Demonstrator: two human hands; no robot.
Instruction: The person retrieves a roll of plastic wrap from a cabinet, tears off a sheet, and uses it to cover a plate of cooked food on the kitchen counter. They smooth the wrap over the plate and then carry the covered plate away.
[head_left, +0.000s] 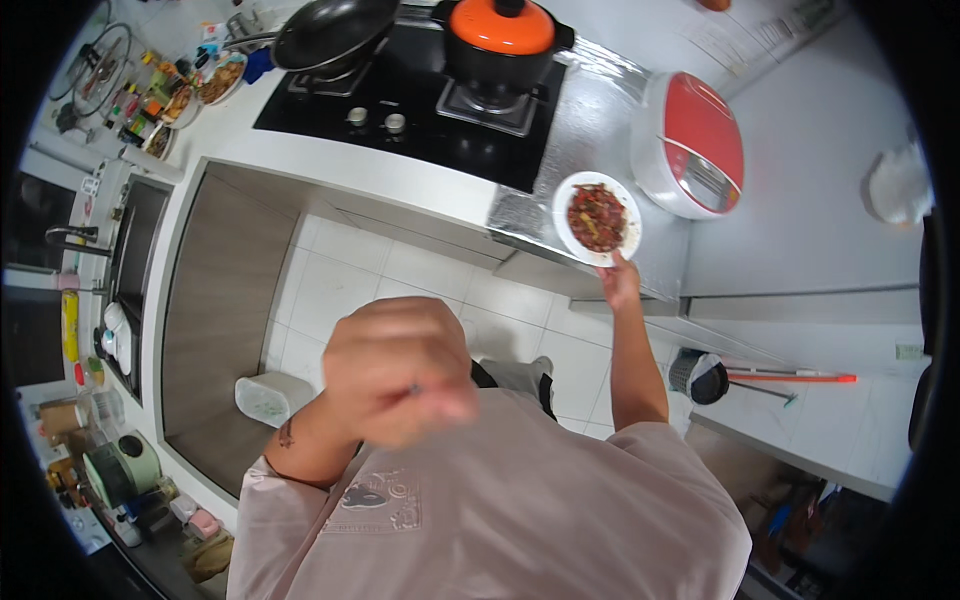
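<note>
My right hand (621, 283) grips the near rim of a white plate (563, 229) at the edge of the foil-covered counter (517, 215). Chopped, reddish-brown cooked food (598, 217) with red pieces fills the plate's middle. Whether the plate rests on the foil or is held just above it, I cannot tell. Raised close to the camera, in front of my chest, my left hand (397, 367) is blurred with its fingers curled in. A tiny grey spot shows at the curled fingers; what it is, or whether the hand holds anything, is unclear.
A red-and-white rice cooker (694, 146) stands right of the plate. On the black gas hob (420, 142) are a black pot with an orange lid (501, 30) and a dark frying pan (334, 34). A sink (135, 247) lies left; a white bin (274, 396) and wastebasket (697, 377) stand below.
</note>
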